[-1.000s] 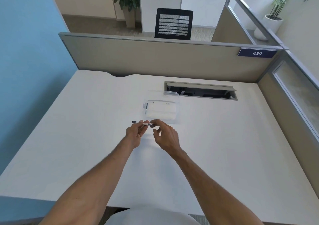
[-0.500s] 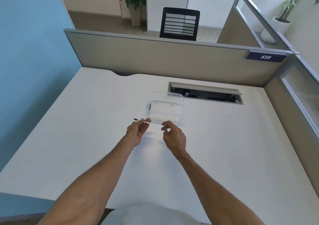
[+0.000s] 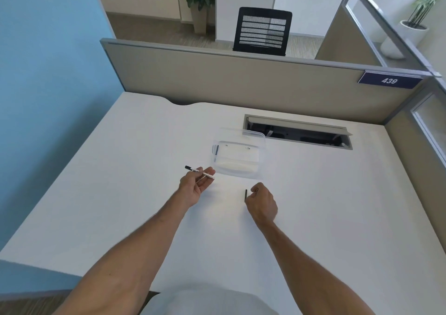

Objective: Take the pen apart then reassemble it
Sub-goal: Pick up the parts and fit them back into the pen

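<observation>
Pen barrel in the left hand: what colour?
White barrel with black end cap, held in left hand; head view.

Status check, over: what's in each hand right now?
Left hand holds white pen body, fingers loose. Right hand beside small dark part, grip unclear. Clear box behind, nothing blocking.

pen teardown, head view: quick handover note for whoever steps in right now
Left hand: palm up, loosely holding the white pen body, black end pointing left.
Right hand: closed on a thin dark pen part, low over the white desk, to the right of the left hand.
Clear plastic container sits open just beyond the hands, with a small dark piece at its left wall.
Done: the pen is at least partly apart, with the thin part out of the body.
Left: any further disassembly, then full reassembly.
</observation>
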